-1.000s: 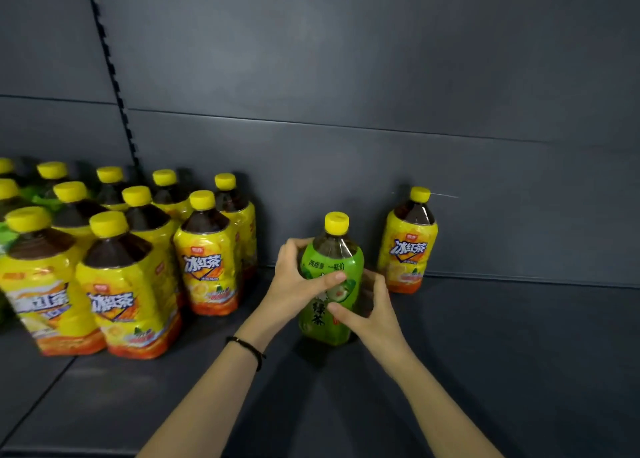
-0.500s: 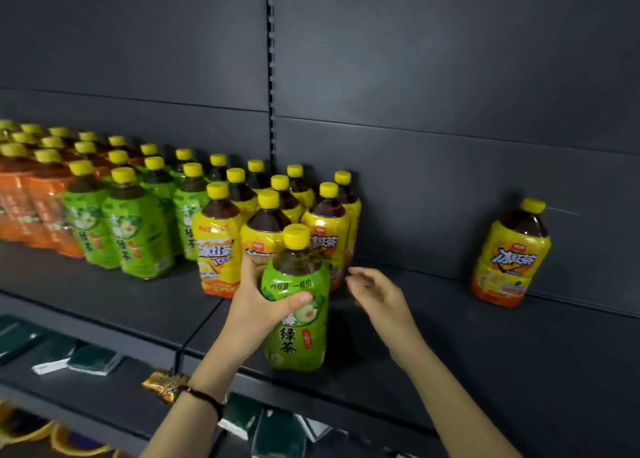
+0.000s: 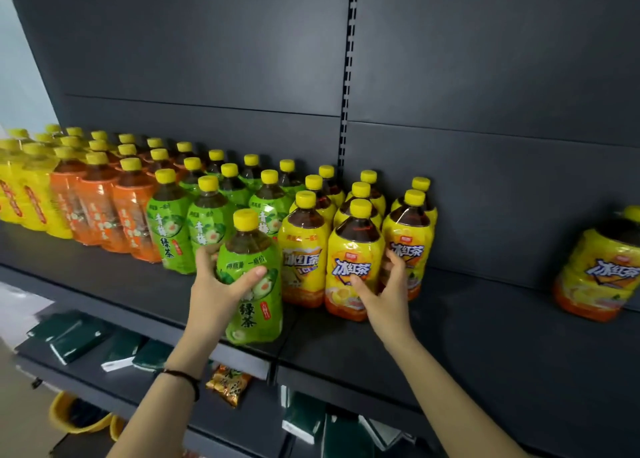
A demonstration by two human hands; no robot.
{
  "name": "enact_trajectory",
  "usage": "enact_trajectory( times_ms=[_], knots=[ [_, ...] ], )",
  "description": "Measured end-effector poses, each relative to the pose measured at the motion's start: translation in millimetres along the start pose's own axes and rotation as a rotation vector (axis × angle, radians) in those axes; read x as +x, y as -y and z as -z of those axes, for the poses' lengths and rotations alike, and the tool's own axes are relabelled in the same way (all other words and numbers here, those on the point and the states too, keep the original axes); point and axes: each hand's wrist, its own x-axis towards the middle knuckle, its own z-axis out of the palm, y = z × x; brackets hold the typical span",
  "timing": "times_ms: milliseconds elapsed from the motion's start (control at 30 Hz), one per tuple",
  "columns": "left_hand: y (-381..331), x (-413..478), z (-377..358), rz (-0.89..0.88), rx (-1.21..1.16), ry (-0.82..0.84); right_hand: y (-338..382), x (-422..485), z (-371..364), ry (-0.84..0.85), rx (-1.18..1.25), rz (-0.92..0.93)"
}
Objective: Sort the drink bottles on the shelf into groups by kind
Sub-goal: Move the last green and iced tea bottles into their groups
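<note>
Grips, left hand (image 3: 214, 291) fingers curled, green-labelled yellow-capped plastic bottle (image 3: 256, 315) at front edge of dark metal shelf (image 3: 485, 336); clasps yellow-labelled plastic bottle (image 3: 353, 246) with right hand (image 3: 384, 294); risks toppling neighbouring bottles (image 3: 207, 229) if shoved in crooked.

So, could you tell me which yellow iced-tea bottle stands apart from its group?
The lone bottle at the far right, by the back panel; the others stand clustered together.

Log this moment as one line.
left hand: grips green tea bottle | right hand: holds front iced-tea bottle | unsorted: lone iced-tea bottle, far right
</note>
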Motion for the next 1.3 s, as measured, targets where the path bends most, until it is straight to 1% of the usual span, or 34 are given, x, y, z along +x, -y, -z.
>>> enact_trajectory(
  times_ms=[67,133,233,300,400,500,667,733,833,1000,1033,1133,1200,1300],
  knots=[
    [7,16,3,0.007,0.09,-0.057,1,-1,-1,-0.003,0.012,-0.012],
    [12,26,1,-0.004,0.107,-0.095,0,-2,0,-0.001,0.022,-0.019],
    [21,22,-5,-0.125,0.081,-0.156,-1,-3,-2,-0.017,0.03,-0.022],
    [31,13,-9,-0.145,0.07,-0.151,1,-6,-5,-0.034,0.029,-0.014],
    [43,18,-11,-0.173,0.116,-0.107,1,-8,-10,-0.065,0.037,-0.009],
    [45,36,-8,-0.182,0.274,-0.083,-1,-10,-14,-0.089,0.019,-0.006],
    [54,61,-10,-0.257,0.579,-0.126,-4,-11,-16,-0.098,0.023,-0.014],
    [57,65,-14,-0.251,0.627,-0.167,-4,-10,-16,-0.099,0.022,-0.018],
    [61,64,-15,-0.192,0.577,-0.135,0,-12,-16,-0.108,0.018,-0.02],
    [61,62,-10,-0.181,0.572,-0.088,6,-16,-16,-0.175,-0.041,-0.034],
    [60,58,-8,-0.173,0.531,-0.078,6,-17,-16,-0.193,-0.051,-0.04],
    [59,36,-3,-0.164,0.313,-0.036,10,-23,-15,-0.229,-0.094,-0.049],
    [59,21,-5,-0.196,0.27,0.028,9,-26,-11,-0.216,-0.127,-0.04],
    [50,4,-20,-0.28,0.301,0.124,4,-32,5,-0.127,-0.186,-0.064]
  ],
)
